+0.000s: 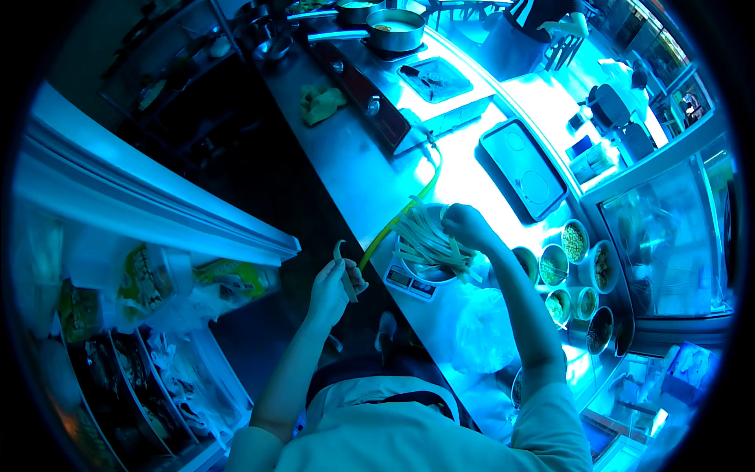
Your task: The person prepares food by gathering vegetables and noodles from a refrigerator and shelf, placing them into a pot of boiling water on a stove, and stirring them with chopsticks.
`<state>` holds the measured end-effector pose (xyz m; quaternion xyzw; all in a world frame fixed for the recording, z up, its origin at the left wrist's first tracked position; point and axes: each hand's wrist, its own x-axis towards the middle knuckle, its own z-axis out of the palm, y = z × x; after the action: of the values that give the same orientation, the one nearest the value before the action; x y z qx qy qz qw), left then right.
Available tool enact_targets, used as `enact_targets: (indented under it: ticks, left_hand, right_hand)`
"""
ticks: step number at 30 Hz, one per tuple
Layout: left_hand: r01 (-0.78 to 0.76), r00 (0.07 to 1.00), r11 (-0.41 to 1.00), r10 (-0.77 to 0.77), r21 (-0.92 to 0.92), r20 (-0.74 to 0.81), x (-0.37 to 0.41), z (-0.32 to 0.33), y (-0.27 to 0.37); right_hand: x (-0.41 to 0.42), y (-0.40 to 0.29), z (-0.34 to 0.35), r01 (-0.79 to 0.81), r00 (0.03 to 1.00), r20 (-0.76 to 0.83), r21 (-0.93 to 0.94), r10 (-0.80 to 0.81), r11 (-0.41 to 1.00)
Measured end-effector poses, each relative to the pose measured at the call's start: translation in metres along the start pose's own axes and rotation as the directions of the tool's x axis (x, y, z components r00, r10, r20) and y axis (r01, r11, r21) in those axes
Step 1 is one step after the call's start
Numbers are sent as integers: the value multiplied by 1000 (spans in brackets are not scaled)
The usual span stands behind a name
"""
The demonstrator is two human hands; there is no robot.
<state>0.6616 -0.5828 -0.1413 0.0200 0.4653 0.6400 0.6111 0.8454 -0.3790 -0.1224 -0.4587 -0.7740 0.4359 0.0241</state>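
Observation:
My left hand (337, 286) holds a flat strip, like a wide noodle (347, 277), over the dark floor just off the counter's edge. To the right, my right hand (464, 225) is at a heap of flat, wide noodles (429, 239), its fingers closed at the heap's upper right. The noodles lie in a round bowl (435, 274) and hang over its rim. Under the bowl is a digital kitchen scale (412, 282) with a display and buttons. A clear plastic bag (485, 330) lies on the counter just below the bowl.
Several metal containers of ingredients (554, 264) stand at the right. A rectangular tray (523, 168), a gas stove (389, 121) with a saucepan (395, 29), a yellow hose (380, 236) and a cloth (321, 104) are farther off. An opened refrigerator door (159, 194) is at left. People are beyond the counter.

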Motion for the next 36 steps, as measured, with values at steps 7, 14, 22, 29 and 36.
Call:
enact_targets:
  ticks: [7,14,22,29,36]
  left_hand:
    - [14,984,997,-2,-71,177,1,20,-8]
    - [5,949,989,42,146,-312,-50,-71,-6]
    - [239,869,555,244,797,-431,-197,-181,33]
    - [-46,615,592,651,805,-444,-280,-220,47]
    - [199,54,141,986,970,-155,-318,-274,67]
  right_hand:
    - [-32,-72,43,291,951,72,136,-302,947]
    - [-60,-118,191,601,799,23,-56,-601,797]
    - [-103,-175,306,866,398,74,299,-914,401]
    - [-133,-244,428,303,52,597,754,-800,583]
    - [-157,-319,523,292,-176,522,837,-834,463]
